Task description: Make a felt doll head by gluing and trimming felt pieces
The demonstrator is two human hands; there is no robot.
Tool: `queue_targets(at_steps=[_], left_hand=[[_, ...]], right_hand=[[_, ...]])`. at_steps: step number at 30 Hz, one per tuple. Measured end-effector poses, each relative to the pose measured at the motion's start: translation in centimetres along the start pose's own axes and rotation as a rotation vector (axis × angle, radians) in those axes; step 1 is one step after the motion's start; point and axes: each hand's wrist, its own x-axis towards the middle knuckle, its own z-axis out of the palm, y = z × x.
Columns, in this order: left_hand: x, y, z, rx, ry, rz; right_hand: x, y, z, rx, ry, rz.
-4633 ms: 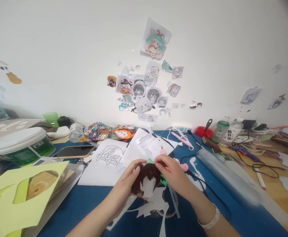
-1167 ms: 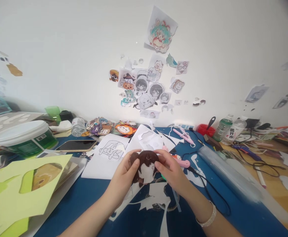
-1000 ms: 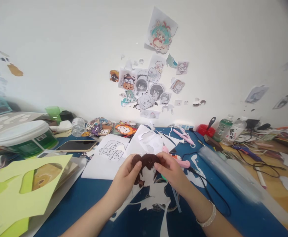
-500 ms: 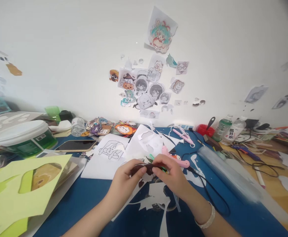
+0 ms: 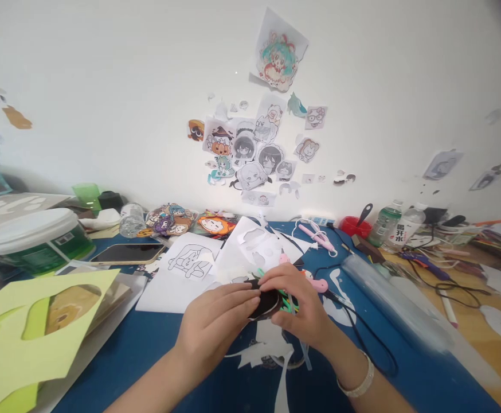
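Observation:
A small dark brown piece [image 5: 267, 303] with a pale edge is held between my two hands above the blue table mat [image 5: 117, 344]. My left hand [image 5: 216, 318] covers its left side, fingers together over the top. Around its right side curve the fingers of my right hand [image 5: 296, 301], the thumb below and apart from the fingers. Behind the hands lie a pink tool [image 5: 319, 285], partly hidden, and some green strands [image 5: 285, 304]. White paper scraps [image 5: 267, 347] lie beneath the hands. A sheet with a line drawing [image 5: 190, 261] rests behind my left hand.
Yellow cut-out sheets [image 5: 61, 355] and a green-and-white tub [image 5: 44, 246] stand at the left, near a phone [image 5: 128, 253]. On the right are a clear plastic sleeve [image 5: 396, 304], black cables [image 5: 377, 344], bottles [image 5: 400, 229] and a red bowl [image 5: 355, 226].
The brown piece has turned so its dark flat face shows. My left fingers now lie over its top, and my right thumb has moved away from it. The view has shifted slightly.

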Motion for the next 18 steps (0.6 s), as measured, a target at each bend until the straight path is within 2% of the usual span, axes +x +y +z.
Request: queue_targets(at_steps=[7,14,18], left_hand=[[-1.1,0.4,-0.3,0.076,-0.041,0.056],[-2.8,0.9,0.4,-0.043,-0.058,-0.156],[-2.7,0.6,0.2,-0.034,-0.085,-0.085]], right_hand=[[0.0,-0.5,0.1,0.357,-0.173,0.214],[-0.2,-1.0,0.7,0.506,-0.152,0.252],[-0.3,-1.1,1.1,0.510,-0.110,0.254]])
